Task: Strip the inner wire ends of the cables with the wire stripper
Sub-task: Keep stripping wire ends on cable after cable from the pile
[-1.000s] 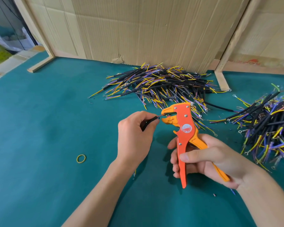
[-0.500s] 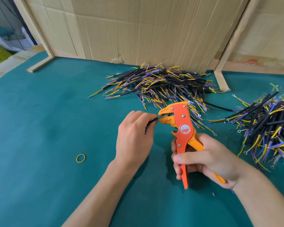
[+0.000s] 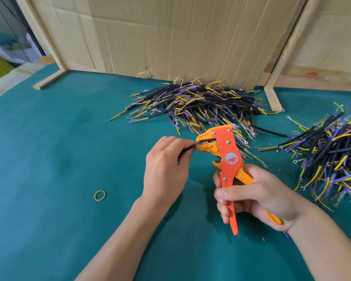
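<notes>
Pinching a black cable (image 3: pixel 185 152) in my left hand (image 3: pixel 166 171), I put its end into the yellow head of the orange wire stripper (image 3: pixel 226 157). My right hand (image 3: pixel 257 196) grips both handles, fingers curled around them. One cable pile (image 3: pixel 197 104) lies far behind the tool, another pile (image 3: pixel 332 155) at the right. A yellow rubber band (image 3: pixel 100 195) lies near left on the green table (image 3: pixel 49 159).

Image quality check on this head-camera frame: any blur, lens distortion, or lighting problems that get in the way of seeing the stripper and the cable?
Head view: wide-angle bending bows the cardboard wall and wooden posts; soft, even light, no glare, faint shadows under both hands; the left edge by the window is smeared; the wire stripper and the cable held by the left hand are sharp.
</notes>
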